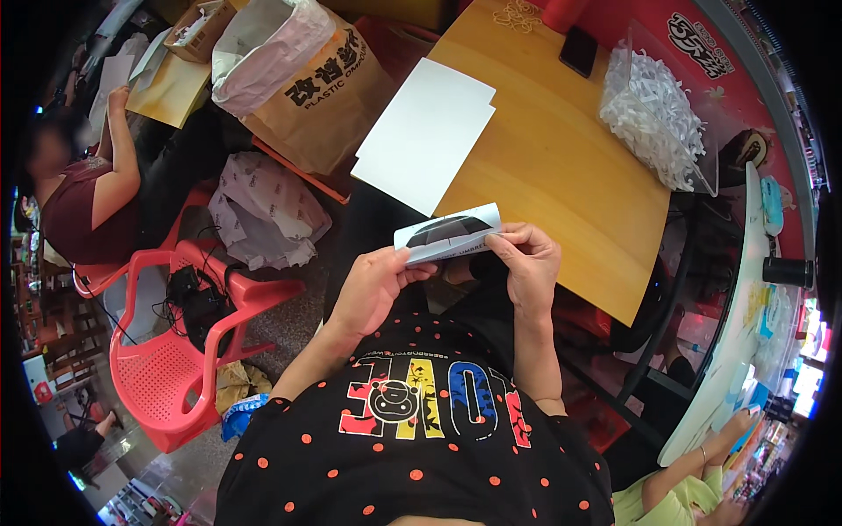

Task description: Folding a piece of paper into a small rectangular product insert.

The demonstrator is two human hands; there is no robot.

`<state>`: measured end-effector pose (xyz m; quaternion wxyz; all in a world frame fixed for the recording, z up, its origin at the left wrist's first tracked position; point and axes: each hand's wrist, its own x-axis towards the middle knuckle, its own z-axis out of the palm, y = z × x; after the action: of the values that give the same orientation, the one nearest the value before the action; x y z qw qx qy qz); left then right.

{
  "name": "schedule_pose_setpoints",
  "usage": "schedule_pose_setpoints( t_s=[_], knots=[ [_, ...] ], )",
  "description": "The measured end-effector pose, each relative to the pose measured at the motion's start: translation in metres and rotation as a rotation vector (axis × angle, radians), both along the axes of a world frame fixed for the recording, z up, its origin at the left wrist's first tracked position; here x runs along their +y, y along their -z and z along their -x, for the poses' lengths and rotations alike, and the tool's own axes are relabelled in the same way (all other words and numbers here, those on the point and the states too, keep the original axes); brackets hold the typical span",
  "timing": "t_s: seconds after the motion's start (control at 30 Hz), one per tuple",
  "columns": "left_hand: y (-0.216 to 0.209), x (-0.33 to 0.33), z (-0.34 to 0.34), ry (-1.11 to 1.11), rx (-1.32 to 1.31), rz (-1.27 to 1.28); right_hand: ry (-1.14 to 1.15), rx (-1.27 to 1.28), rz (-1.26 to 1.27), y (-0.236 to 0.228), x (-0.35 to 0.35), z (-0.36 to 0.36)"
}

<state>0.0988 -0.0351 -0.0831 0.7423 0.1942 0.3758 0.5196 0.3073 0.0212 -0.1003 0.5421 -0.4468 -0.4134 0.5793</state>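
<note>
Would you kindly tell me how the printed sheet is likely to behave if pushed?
The printed sheet probably flexes easily, since it curves between the left hand and right hand. It looks light for its size, given its thin edge.

A dark phone (579, 51) lies near the far edge of the tabletop (548, 158), a tangle of tan bands (517, 16) to its left. Beyond the left edge are a brown sack (320, 127) and a red plastic chair (158, 381).
</note>
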Motion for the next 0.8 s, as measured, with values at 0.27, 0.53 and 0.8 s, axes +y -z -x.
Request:
schedule_pose_setpoints(
  t_s=[0.27,0.53,0.8],
  knots=[
    [0.009,0.003,-0.007,-0.135,0.443,-0.113,-0.029,0.024,0.009,-0.005,0.004,0.008],
    [0.009,0.002,-0.003,-0.064,0.404,-0.039,-0.068,0.044,0.037,-0.012,0.005,0.009],
    [0.007,-0.001,0.000,-0.004,0.291,0.010,-0.082,0.153,0.161,-0.006,0.002,0.007]
  ],
)
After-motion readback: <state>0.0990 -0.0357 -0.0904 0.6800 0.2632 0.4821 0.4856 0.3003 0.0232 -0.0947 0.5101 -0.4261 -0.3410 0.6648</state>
